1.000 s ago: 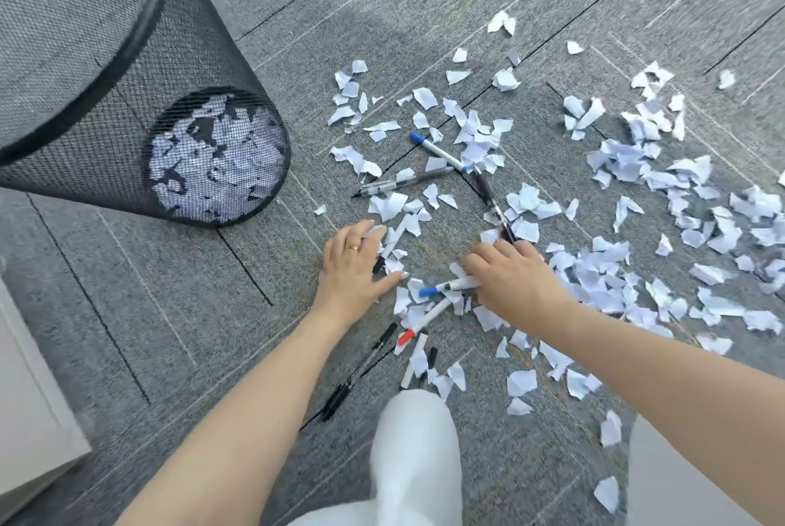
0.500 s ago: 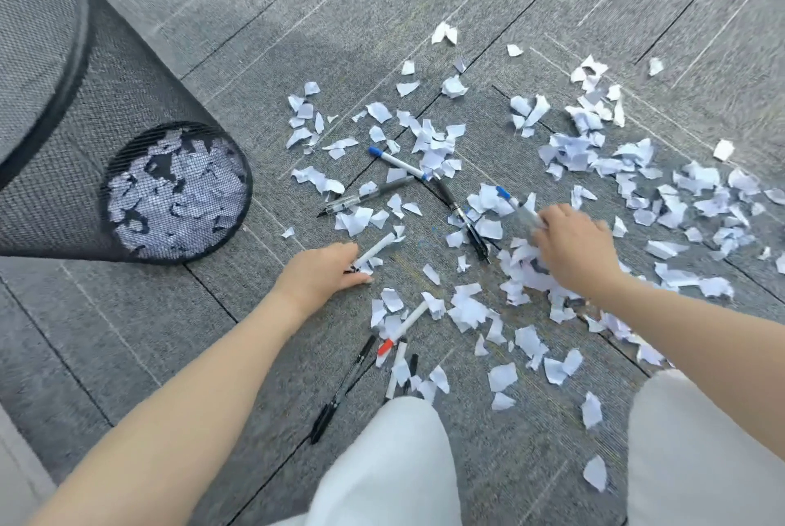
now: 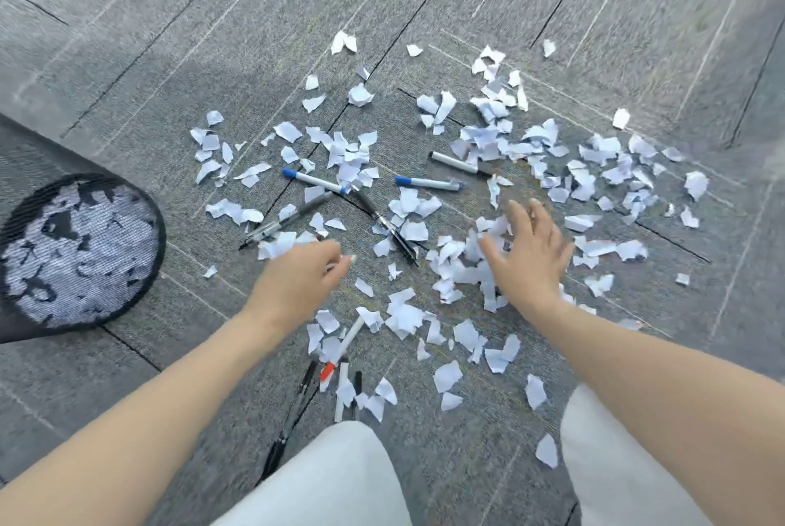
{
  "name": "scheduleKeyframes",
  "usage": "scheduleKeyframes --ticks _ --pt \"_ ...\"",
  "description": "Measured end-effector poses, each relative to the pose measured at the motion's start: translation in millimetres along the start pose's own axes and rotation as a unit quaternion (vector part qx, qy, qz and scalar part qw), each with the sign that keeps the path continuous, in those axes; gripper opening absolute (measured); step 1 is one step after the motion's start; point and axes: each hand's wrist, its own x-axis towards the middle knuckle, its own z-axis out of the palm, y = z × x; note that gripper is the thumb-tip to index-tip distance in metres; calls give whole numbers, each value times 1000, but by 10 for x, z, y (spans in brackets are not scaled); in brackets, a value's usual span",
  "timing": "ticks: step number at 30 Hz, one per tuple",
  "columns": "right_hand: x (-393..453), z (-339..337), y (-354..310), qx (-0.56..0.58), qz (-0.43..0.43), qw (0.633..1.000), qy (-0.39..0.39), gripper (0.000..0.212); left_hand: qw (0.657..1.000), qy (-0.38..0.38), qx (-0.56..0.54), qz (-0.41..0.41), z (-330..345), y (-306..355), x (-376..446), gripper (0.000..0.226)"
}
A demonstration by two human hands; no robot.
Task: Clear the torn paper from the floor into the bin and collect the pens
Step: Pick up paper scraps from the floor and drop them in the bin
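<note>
Floor item: torn paper (image 3: 488,169) and pens (image 3: 316,180), scattered by the mesh bin (image 3: 80,249). Your right hand (image 3: 526,258) rests spread-fingered on scraps; your left hand (image 3: 297,283) is curled (contents unclear).

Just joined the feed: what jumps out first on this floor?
A wide scatter of torn paper covers the grey carpet, with pens such as a blue-capped pen lying among it. Both hands reach in: the right hand spread over scraps, the left hand curled. A mesh bin holding scraps sits far left.
</note>
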Motion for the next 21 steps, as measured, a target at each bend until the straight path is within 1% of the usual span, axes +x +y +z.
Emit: scheduleKeyframes --ticks 2,4,6,7,9,11,13,14,15,17,19,20,21 --pt "-12 57 100 -13 -35 998 -51 74 999 -23 16 46 111 204 0 30" --pt "-53 107 97 -49 -127 987 -89 79 994 -50 42 84 171 360 28 31" --pt "-187 213 51 -86 -210 968 -103 78 988 -79 78 111 164 478 96 34" --pt "-256 276 14 -92 -228 964 -103 75 984 -90 99 116 145 520 137 36" --pt "-309 401 -40 -62 -225 969 -81 61 980 -97 129 119 119 565 214 36" --pt "-266 451 -73 -17 -236 971 -38 43 983 -79 116 115 102 609 273 34" --pt "-166 449 -80 -32 -289 956 31 31 991 -55 69 103 93 665 292 35" --pt "-104 424 -75 -51 -324 944 46 27 993 -46 46 96 93 688 285 35" --pt "-47 379 -78 -72 -355 931 32 22 995 -41 26 89 86 705 268 36" --pt "63 252 -135 -110 -387 915 -26 13 997 -37 -13 67 62 698 204 35" --pt "161 138 -219 -134 -384 909 -89 22 998 -18 -56 32 15 626 140 35" --pt "204 76 -281 -123 -367 914 -123 26 997 -1 -75 12 -29 581 110 36" --pt "231 -2 -362 -89 -337 925 -152 29 996 18 -91 -7 -86 534 80 36"
